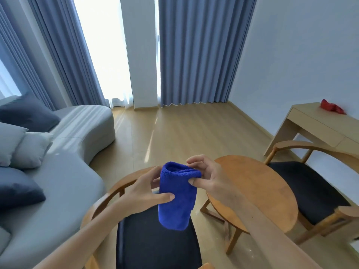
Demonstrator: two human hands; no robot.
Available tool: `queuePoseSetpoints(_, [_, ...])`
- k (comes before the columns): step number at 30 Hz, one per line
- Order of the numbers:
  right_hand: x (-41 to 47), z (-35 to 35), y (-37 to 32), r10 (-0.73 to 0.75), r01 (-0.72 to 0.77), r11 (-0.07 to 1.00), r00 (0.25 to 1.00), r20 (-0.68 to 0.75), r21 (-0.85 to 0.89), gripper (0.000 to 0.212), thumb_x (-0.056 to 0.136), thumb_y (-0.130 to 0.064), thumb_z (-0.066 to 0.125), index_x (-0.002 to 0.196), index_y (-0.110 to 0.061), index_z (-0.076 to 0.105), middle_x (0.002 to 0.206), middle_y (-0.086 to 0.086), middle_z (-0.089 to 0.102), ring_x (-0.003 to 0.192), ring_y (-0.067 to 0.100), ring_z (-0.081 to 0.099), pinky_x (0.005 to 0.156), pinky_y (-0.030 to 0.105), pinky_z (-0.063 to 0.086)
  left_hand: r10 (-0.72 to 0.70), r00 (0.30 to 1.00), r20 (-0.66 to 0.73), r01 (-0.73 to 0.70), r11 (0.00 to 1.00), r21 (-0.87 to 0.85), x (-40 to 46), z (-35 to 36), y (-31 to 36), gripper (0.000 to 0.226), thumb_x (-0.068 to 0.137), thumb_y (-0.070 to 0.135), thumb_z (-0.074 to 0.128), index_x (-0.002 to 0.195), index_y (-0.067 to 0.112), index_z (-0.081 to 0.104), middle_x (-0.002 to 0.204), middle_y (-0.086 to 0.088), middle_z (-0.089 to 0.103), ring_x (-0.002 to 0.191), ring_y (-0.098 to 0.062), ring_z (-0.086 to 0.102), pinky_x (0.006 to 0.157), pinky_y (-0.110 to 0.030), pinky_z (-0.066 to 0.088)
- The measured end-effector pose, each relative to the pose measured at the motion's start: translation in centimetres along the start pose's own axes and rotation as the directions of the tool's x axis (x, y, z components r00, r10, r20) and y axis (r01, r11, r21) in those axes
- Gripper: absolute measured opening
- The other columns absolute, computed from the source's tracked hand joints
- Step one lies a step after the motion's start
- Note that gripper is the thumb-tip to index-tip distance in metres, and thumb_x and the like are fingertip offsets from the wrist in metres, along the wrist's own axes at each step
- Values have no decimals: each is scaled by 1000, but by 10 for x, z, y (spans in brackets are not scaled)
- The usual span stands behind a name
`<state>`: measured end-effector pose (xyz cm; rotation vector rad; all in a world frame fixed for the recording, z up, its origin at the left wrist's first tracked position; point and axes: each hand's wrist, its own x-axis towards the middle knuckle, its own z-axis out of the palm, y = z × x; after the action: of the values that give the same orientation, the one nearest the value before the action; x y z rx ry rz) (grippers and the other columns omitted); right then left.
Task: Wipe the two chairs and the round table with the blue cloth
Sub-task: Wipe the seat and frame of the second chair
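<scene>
**A:** Starting left of the round table (pixel 252 191): grey sofa (pixel 68 171) with cushions (pixel 25 113), then the near chair (pixel 155 243) with dark seat, just beside the table.

**B:** Yep. Above that chair's seat: left hand (pixel 143 193) pinching the blue cloth (pixel 176 197), thumb on the front, fingers curled behind the top edge. Cloth folded, hanging down, touching neither seat nor table.

**A:** Right hand (pixel 209 179) over the table's left edge, thumb and fingers curled round the cloth's top corner.

**B:** Right of the table: second chair (pixel 310 187), close by. Behind it, desk (pixel 320 123) with something red (pixel 331 109) on top, can't tell what.
</scene>
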<state>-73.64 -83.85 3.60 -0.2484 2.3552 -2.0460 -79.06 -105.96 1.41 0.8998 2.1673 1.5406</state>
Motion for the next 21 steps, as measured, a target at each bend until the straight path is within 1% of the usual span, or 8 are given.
queuePoseSetpoints(2, [-5,2,4,37,-33,997,998,-48,76,47,88,10,60,129,-10,50,117,13,64,108,22,64,92,33,52,10,1000,-22,-11,998,-66,5,8,2,53,80,11,73,128,17,52,114,1,67,104,-18,65,81,-27,54])
queuePoseSetpoints(4, [-10,3,10,109,-90,982,988,-111,165,55,89,5,62,136,-15,44,121,9,65,112,20,63,97,34,50,23,999,-44,-27,996,-85,10,14,4,47,81,6,69,125,16,54,108,-1,69,98,-19,66,75,-26,55])
queuePoseSetpoints(7, [-17,5,19,206,-178,963,971,-125,204,64,81,-16,74,137,-17,45,124,3,65,116,17,61,102,36,48,4,999,-45,-9,992,-124,16,20,5,45,84,2,69,122,22,55,105,2,70,96,-18,68,75,-31,57])
queuePoseSetpoints(10, [-24,14,27,213,-188,969,965,-152,161,48,74,-17,74,120,-19,60,120,6,67,114,25,62,97,40,51,14,999,-44,-19,993,-116,23,23,3,42,79,17,70,117,28,57,105,2,70,96,-19,68,80,-42,58])
queuePoseSetpoints(12, [-28,20,32,176,-138,976,954,-241,166,43,78,-14,72,120,-17,61,117,8,68,112,27,63,95,43,52,9,1000,-27,-14,987,-159,25,25,2,42,78,22,70,117,29,56,108,0,69,99,-20,67,82,-46,57])
queuePoseSetpoints(16, [-31,24,30,137,-66,977,923,-359,205,34,88,-2,66,120,-12,59,113,8,69,106,22,65,91,40,55,-50,994,92,73,962,-264,23,26,-7,61,73,33,78,126,27,47,116,-2,66,107,-21,64,86,-42,56])
queuePoseSetpoints(19, [-32,24,27,101,-20,981,903,-419,192,29,90,-2,63,118,-8,58,112,8,69,105,21,65,89,37,55,-56,971,234,115,962,-248,12,27,-17,60,76,24,76,129,20,47,118,-2,65,107,-21,64,85,-36,56])
queuePoseSetpoints(21, [-30,23,26,97,-21,985,887,-451,169,25,92,-6,62,116,-7,59,111,11,68,103,23,65,88,36,54,-50,966,253,111,966,-235,5,30,-22,63,75,28,77,131,19,48,120,-4,64,108,-23,63,86,-35,55])
